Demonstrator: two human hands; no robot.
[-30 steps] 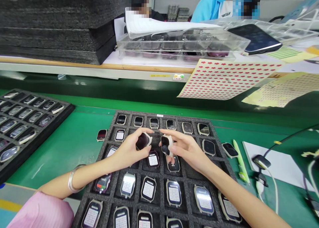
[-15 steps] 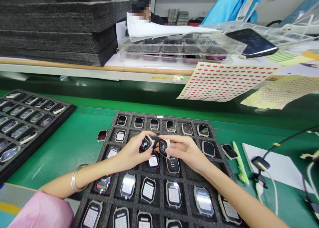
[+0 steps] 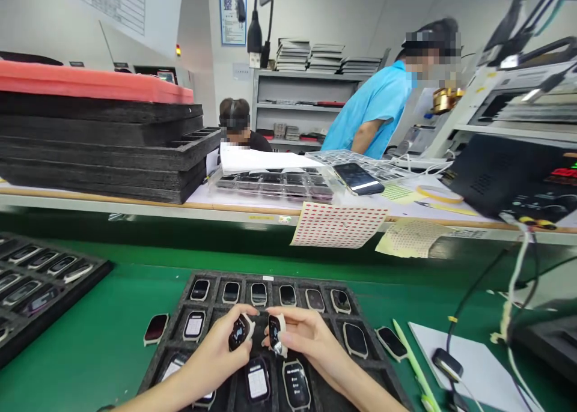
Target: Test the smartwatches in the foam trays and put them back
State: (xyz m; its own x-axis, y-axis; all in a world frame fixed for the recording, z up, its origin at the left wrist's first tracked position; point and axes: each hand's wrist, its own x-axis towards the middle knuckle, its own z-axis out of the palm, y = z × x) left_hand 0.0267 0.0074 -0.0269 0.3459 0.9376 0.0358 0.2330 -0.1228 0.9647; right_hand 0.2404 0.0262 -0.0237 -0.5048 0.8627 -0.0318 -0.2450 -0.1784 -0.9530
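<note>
My left hand (image 3: 228, 340) is closed around a smartwatch case (image 3: 240, 331) with a lit dark screen. A second smartwatch case (image 3: 276, 334), light-framed and also lit, is gripped between the thumb and fingers of my right hand (image 3: 306, 343). Both watches are tilted on edge, a short gap apart, above a black foam tray (image 3: 220, 309). More strapless watches lie in the tray's compartments. Just below my hands sit one watch with a white list screen (image 3: 258, 380) and another with a dark menu (image 3: 297, 385).
Left of the tray lies a loose watch (image 3: 156, 329); to its right are another watch (image 3: 391, 343), a green pen (image 3: 412, 364) and a white pad (image 3: 455, 364) with cables. A second foam tray (image 3: 97, 274) is at far left. The shelf (image 3: 252, 211) holds stacked foam, a phone (image 3: 358, 178) and sticker sheets; two people are beyond.
My view has tilted up, so the room behind shows and the tray sits lower. Both hands still hold their watches; the right one is turned more edge-on.
</note>
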